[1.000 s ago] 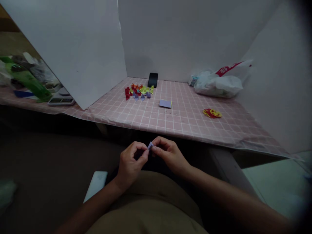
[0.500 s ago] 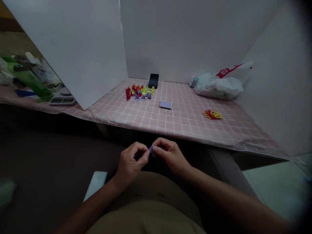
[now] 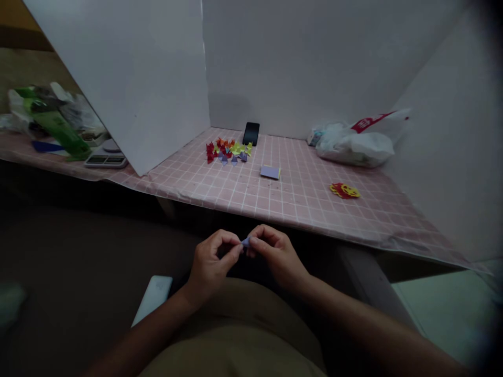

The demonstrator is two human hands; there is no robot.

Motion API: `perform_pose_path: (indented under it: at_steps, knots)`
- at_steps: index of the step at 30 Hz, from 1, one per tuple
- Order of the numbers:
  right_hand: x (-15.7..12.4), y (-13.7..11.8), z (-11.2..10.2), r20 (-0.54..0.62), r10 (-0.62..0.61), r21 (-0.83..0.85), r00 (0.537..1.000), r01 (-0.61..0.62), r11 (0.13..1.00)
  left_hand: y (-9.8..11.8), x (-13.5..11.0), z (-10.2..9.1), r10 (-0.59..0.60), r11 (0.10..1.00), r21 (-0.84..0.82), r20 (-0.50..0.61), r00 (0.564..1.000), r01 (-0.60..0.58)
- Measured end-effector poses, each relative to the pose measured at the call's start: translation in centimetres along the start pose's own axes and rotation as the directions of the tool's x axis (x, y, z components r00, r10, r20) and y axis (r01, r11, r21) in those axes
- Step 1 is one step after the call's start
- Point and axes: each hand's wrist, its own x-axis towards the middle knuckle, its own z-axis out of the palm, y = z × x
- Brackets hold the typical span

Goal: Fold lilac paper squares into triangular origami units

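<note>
The left hand (image 3: pixel 214 262) and right hand (image 3: pixel 278 255) pinch a lilac paper (image 3: pixel 245 242), seemingly mid-fold — clustered folded pieces (image 3: pixel 234 161) look done, flat sheets (image 3: pixel 270 172) remain.

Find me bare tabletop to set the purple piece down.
The purple piece could likely go on bare pink tablecloth between the purple paper stack and the red-and-yellow cutouts, or between that stack and the white bag; small specks lie near the stack. Crowded: back left, where folded paper pieces cluster before the black phone.
</note>
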Motion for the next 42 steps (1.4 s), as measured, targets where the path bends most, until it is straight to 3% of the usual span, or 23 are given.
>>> perform_pose_path:
  at_steps: [6,10,19,22,28,33,42]
  knots:
    - [-0.2,-0.4,0.1,-0.013,-0.050,-0.127,0.999,0.048,0.991,-0.1,0.1,0.1,-0.142,0.986,-0.081,0.031,0.989,0.144]
    - [-0.4,-0.5,0.3,-0.024,-0.084,-0.230,0.996,0.076,0.970,0.1,0.2,0.3,-0.160,0.985,-0.061,0.030,0.987,0.161]
    - [-0.1,-0.7,0.1,0.073,-0.048,-0.259,0.996,0.065,0.964,0.0,0.2,0.0,-0.217,0.966,-0.121,0.113,0.970,0.231]
    - [-0.2,-0.7,0.1,0.040,-0.074,-0.268,0.996,0.082,0.960,0.0,0.2,0.2,-0.210,0.964,-0.155,0.051,0.976,0.215]
    - [-0.3,-0.7,0.1,0.052,-0.074,-0.279,0.996,0.085,0.956,0.5,0.4,0.4,-0.085,0.991,-0.103,-0.041,0.996,0.080]
    - [-0.2,-0.4,0.1,0.005,-0.044,-0.228,0.999,0.044,0.973,0.4,0.7,0.5,-0.227,0.919,-0.330,0.009,0.974,0.217]
    - [-0.5,0.0,0.6,-0.062,-0.098,-0.211,0.993,0.083,0.974,0.2,0.6,1.4,-0.325,0.885,-0.327,0.080,0.942,0.333]
